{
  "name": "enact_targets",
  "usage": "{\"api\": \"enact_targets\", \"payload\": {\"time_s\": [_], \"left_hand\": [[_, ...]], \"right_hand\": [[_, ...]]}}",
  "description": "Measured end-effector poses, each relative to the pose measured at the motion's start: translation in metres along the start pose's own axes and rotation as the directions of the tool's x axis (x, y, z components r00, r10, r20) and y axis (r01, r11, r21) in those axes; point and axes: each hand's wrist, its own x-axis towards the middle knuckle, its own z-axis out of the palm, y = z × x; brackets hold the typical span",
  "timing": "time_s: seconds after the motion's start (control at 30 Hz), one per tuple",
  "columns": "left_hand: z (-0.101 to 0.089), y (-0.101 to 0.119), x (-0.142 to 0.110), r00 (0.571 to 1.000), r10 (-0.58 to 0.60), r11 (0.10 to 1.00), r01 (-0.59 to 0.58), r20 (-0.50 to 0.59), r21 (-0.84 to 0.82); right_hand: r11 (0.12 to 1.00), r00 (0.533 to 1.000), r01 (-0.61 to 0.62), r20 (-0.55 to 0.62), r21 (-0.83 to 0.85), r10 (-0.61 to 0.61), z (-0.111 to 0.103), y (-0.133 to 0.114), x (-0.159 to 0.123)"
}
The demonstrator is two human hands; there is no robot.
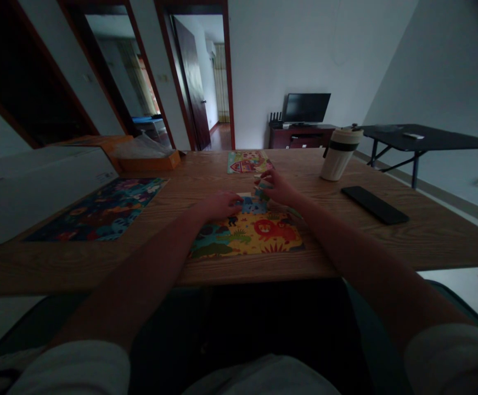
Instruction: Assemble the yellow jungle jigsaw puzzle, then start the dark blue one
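A jigsaw puzzle (247,236) lies before me on the wooden table, its front part joined and showing red lions, a green crocodile and yellow ground. My left hand (220,206) rests at its upper left edge, fingers apart and touching the blue section (252,205). Just beyond the puzzle's upper right, my right hand (279,187) is raised a little, its fingers pinched on a small puzzle piece (257,180). Other pieces beneath that hand are partly covered and hard to make out.
A colourful picture sheet (250,162) lies at the far edge, and a dark blue one (102,211) at the left, beside a white box (57,186) and an orange box (148,162). On the right are a tumbler (339,154) and a black phone (374,204).
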Motion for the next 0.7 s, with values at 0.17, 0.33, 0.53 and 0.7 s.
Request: {"api": "enact_targets", "payload": {"time_s": [0.17, 0.33, 0.53, 0.7], "left_hand": [[0.003, -0.002, 0.002, 0.999, -0.030, 0.999, 0.029, -0.014, -0.019], [0.004, -0.004, 0.002, 1.000, -0.019, 1.000, 0.019, -0.011, -0.003], [0.002, -0.001, 0.000, 1.000, 0.023, 0.999, -0.023, -0.012, 0.030], [0.004, -0.005, 0.002, 0.999, 0.026, 0.999, -0.025, -0.022, 0.029]], "right_hand": [[0.988, 0.999, -0.001, 0.032, -0.153, 0.006, 0.001, 0.001, 0.005], [0.903, 0.987, 0.140, 0.135, -0.406, -0.092, 0.004, 0.003, 0.002], [0.814, 0.972, 0.138, 0.234, -0.565, -0.002, -0.002, -0.005, -0.006], [0.781, 0.958, 0.169, 0.285, -0.601, 0.012, -0.001, -0.013, -0.008]]}}
